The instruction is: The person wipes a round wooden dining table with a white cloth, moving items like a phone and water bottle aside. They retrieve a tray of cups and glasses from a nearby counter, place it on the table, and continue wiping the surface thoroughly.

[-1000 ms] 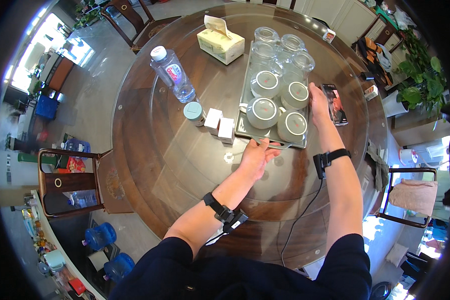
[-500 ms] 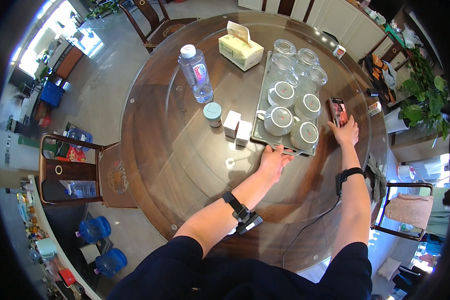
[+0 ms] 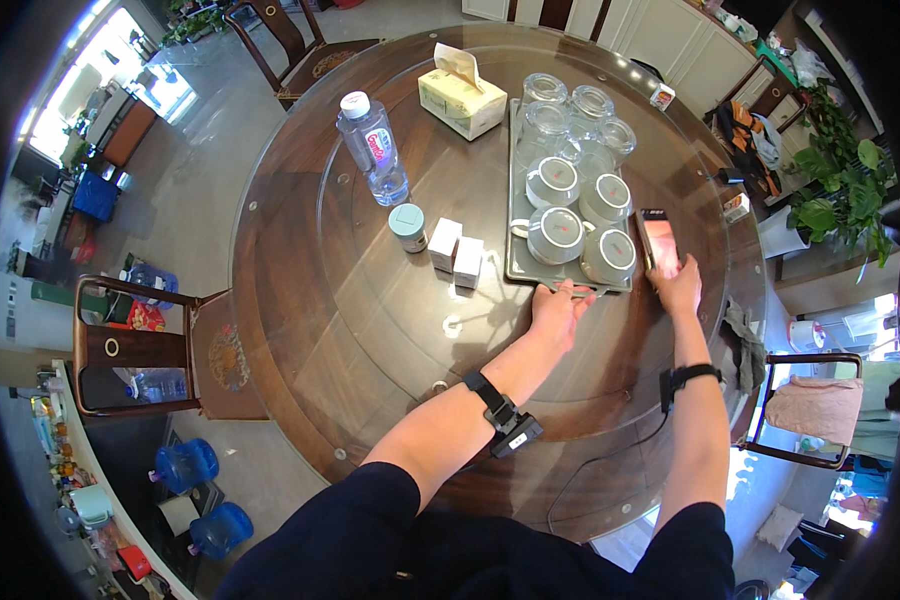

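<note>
A grey rectangular tray (image 3: 515,262) carries several upturned clear glasses (image 3: 546,120) at its far end and several upturned pale cups with handles (image 3: 555,234) at its near end. My left hand (image 3: 555,318) is closed at the tray's near edge, its fingers at the handle there; part of the grip is hidden. To the right of the tray, my right hand (image 3: 679,288) grips the near end of a smartphone (image 3: 658,240) with a lit screen. Both of my wrists wear black straps with small devices.
Left of the tray stand two small white boxes (image 3: 467,263), a jar with a mint lid (image 3: 407,228), a clear water bottle (image 3: 375,150) and a yellow tissue box (image 3: 462,103). A black cable (image 3: 610,459) crosses the round glass-topped table (image 3: 370,340). Grey cloth (image 3: 742,345) lies at the right edge.
The phone has come nearer and leftward, and my right hand now grips its near end. The tray has turned a little, its near end swinging right with my left hand.
</note>
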A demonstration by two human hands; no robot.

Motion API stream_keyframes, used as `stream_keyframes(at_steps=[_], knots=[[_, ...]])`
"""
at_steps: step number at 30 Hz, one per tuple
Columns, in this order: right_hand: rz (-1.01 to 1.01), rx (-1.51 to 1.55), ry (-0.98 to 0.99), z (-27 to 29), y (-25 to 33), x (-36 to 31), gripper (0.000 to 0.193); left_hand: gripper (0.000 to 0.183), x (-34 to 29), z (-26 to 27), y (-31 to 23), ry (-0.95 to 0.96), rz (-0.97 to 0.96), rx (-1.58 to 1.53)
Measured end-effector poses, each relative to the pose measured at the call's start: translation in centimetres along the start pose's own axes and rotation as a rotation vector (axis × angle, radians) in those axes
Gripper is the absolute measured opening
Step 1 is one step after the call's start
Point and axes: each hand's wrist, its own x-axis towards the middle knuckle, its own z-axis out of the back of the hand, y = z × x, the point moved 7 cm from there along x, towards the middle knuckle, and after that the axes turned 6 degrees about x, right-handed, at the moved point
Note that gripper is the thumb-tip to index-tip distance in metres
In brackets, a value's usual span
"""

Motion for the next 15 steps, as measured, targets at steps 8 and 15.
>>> stream_keyframes(at_steps=[8,15], knots=[[0.107,-0.068,0.156,2.1,-4.0,-9.6,0.086,0.028,-2.3,2.0,-1.0,0.156,0.071,0.225],[0.440,-0.078,0.455,3.9,-1.3,-14.8,0.079,0.029,-10.1,7.9,-3.1,0.169,0.112,0.421]])
